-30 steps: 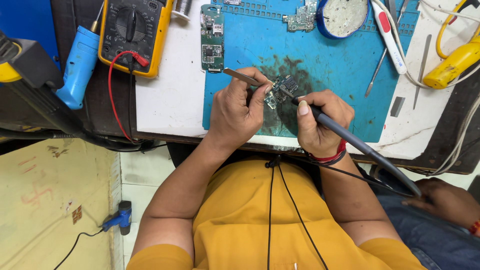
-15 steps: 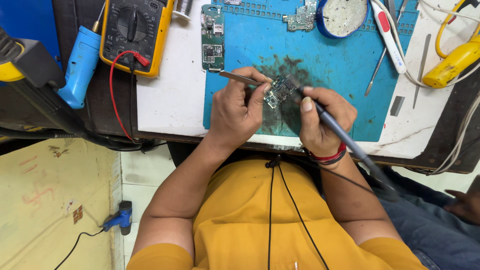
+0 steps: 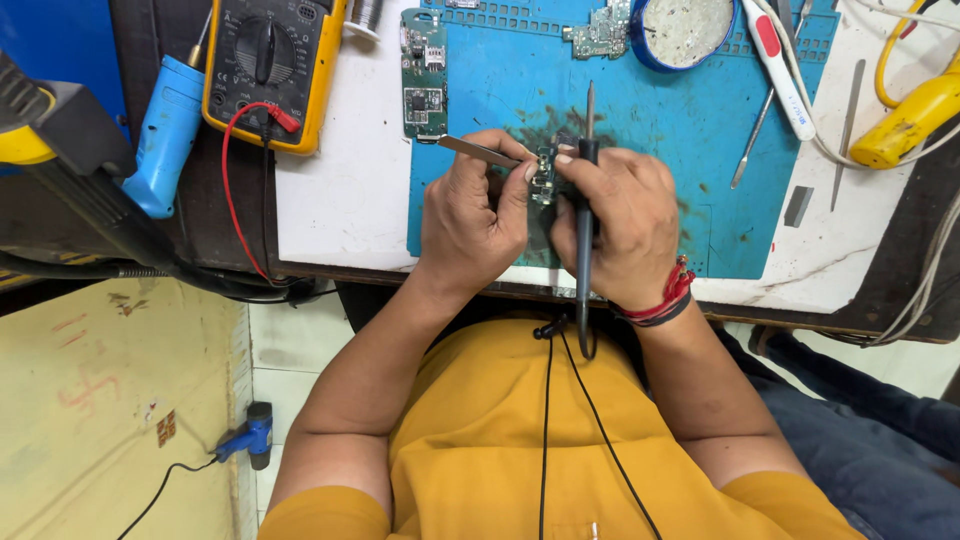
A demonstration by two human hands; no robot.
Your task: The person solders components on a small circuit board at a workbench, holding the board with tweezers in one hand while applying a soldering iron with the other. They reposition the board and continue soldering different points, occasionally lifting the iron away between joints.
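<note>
The small circuit board [image 3: 545, 172] is a narrow green piece with dark components on it; most of it is hidden by the fingers, so details cannot be told. It sits between the 2 hands, over the blue mat [image 3: 640, 130], near the mat's lower middle. Its long axis runs from 12 to 6 o'clock in the view.

The left hand [image 3: 475, 215] has its grip closed around metal tweezers [image 3: 478, 150], pinched between thumb and fingers. The tweezers lie almost level, their free end towards 9 o'clock and the working end towards 3 o'clock, at the board.

The right hand [image 3: 620, 220] has its grip closed on a dark soldering iron [image 3: 585, 230], held like a pen. Its long axis is nearly vertical: the thin tip points to 12 o'clock, just above the board, and the handle runs down to 6 o'clock, past the edge of the surface [image 3: 340, 200]. A red band is on this wrist.

At 10 o'clock from the hands stands a yellow multimeter [image 3: 270, 70] with a red lead. At 12 o'clock a long green board [image 3: 424, 75] lies on the mat, and at 1 o'clock a round blue tin [image 3: 685, 30].
</note>
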